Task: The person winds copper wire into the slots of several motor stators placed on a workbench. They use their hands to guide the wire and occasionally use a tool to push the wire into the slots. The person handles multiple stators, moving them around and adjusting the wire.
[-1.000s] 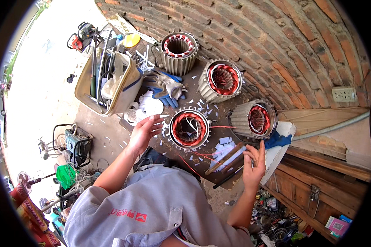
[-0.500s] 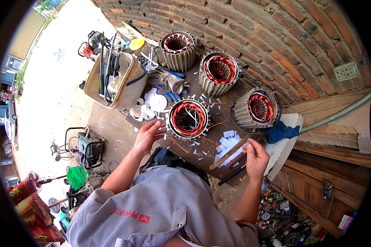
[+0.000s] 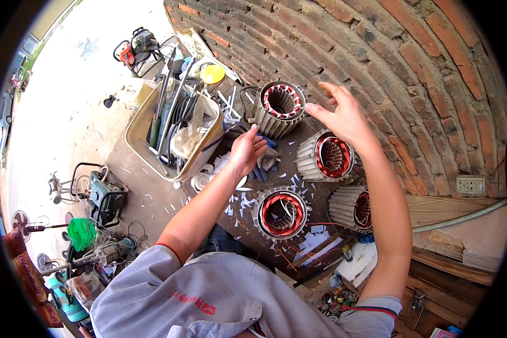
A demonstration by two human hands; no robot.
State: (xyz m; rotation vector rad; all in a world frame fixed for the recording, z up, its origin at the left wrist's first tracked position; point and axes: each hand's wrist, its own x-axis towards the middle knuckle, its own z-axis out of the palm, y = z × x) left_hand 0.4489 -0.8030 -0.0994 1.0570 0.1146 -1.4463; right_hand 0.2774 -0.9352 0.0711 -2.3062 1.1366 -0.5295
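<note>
Both arms stretch forward to a finned grey motor stator at the back of the worktable, with red-and-white windings around its bore. My left hand is open at its near left side, fingertips close to the fins. On the other side, my right hand is open with fingers spread, its thumb close to the stator's rim. Whether either hand touches the housing, I cannot tell. Nearer me stands another stator with loose wires in its bore. Two more finned stators lie tilted to the right, partly by my right forearm.
A cream tub full of tools stands left of the stators. Gloves and white paper scraps lie between. Wooden sticks rest at the near right. A brick wall rises behind; a green-framed machine stands on the ground at left.
My right hand has let go of the wooden stick and reached to the far stator. My left hand has moved forward from the near stator to the far one. The view has shifted too.
</note>
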